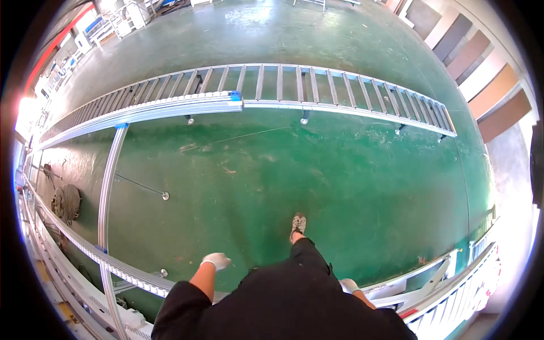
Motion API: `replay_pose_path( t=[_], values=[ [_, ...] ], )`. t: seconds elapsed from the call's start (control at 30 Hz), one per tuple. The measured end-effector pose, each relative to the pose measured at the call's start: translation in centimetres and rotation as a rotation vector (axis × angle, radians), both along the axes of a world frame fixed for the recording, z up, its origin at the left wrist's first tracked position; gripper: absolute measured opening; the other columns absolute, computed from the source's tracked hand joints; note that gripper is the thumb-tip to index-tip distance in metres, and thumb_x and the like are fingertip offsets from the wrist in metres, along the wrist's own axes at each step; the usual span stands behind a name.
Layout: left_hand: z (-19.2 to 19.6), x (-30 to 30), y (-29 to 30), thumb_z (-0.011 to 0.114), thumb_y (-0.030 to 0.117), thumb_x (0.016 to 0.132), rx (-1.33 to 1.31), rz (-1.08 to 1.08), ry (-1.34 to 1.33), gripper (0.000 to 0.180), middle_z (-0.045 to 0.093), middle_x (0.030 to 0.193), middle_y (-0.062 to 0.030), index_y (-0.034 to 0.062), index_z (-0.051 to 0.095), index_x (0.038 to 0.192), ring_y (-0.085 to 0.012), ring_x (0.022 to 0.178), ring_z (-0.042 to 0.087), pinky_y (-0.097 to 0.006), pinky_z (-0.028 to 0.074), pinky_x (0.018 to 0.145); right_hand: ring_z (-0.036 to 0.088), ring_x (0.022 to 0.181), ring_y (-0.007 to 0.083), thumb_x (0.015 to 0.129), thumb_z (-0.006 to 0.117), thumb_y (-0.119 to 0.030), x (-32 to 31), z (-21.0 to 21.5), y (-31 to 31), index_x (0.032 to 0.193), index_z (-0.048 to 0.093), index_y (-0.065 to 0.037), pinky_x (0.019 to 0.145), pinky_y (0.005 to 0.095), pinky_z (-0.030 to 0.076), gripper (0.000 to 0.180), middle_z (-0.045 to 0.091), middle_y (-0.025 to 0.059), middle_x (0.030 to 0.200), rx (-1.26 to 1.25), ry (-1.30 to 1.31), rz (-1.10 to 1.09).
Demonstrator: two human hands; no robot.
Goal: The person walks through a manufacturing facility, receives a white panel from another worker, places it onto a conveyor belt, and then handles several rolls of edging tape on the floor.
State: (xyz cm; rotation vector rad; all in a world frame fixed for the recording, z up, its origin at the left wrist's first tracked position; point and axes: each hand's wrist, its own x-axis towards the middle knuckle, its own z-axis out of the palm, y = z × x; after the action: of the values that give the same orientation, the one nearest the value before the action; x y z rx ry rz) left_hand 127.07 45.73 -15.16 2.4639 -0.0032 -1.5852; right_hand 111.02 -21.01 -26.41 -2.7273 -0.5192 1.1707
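I stand on a green floor inside a long aluminium conveyor frame. My left hand (216, 260), in a white glove, hangs loosely curled at my side and holds nothing. My right hand (349, 285), also in a white glove, shows only partly beside my dark trousers, and nothing is visible in it. One shoe (298, 224) is stepped forward on the floor. The nearest thing to my left hand is the grooved aluminium rail (122, 267) running below it.
A ladder-like roller frame (317, 85) crosses the floor ahead, with a rail section (170, 105) laid along it. A cross rail (109, 181) links both sides. A coil of cable (66, 203) lies left. Coloured panels (481, 73) lean at the right wall.
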Motion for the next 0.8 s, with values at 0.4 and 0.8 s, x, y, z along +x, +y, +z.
replay_pose_path(
  t=[0.4,0.8],
  values=[
    [10.3,40.5,-6.2,0.064,0.024,0.094,-0.216,0.567,-1.149,0.037,0.064,0.127,-0.0230,-0.0023,0.063,0.120,-0.0410,0.121,0.058,-0.045,0.047,0.104,0.070,0.092,0.0332,0.104,0.045,-0.028,54.7,0.6,-5.3,0.094,0.071,-0.004,0.082,0.0457,0.057,0.036,0.071,0.0167,0.092,0.102,-0.440,-0.036],
    [13.0,70.9,3.0,0.066,0.032,0.089,0.509,0.735,-1.405,0.059,0.052,0.146,-0.0227,-0.0025,0.058,0.136,-0.0457,0.141,0.039,-0.056,0.025,0.119,0.062,0.081,0.0113,0.095,0.051,-0.006,94.8,10.9,6.5,0.121,0.062,0.001,0.067,0.0239,0.050,0.029,0.065,0.0032,0.094,0.644,-0.108,-0.573]
  ],
)
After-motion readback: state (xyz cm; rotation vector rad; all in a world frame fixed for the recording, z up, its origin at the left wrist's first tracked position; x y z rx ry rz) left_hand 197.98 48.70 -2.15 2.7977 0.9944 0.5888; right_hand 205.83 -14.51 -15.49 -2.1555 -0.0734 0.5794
